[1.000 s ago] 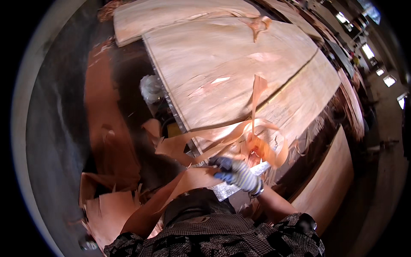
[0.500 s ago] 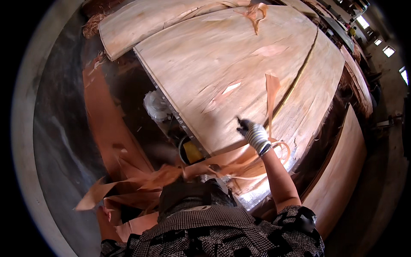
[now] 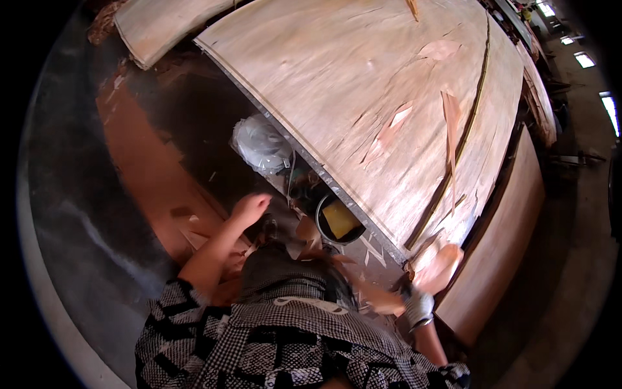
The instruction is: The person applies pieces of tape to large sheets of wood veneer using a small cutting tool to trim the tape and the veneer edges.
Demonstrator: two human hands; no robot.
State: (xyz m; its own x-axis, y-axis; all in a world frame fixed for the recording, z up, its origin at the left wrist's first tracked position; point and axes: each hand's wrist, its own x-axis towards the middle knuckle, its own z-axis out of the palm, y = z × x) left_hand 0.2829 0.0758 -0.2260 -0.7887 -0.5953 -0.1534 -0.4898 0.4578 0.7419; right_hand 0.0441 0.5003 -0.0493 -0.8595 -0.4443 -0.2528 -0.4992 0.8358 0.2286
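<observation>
L hand (image 3: 251, 209) bare; R hand (image 3: 418, 307) gloved, at blurred veneer strip (image 3: 440, 267).

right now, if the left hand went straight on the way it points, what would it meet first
Likely the clear plastic bundle beside the wooden sheet, though its depth relative to the bare left hand is unclear.

Head view: no lettering, numbers, labels, brands or signs could be read on anything in sight.
</observation>
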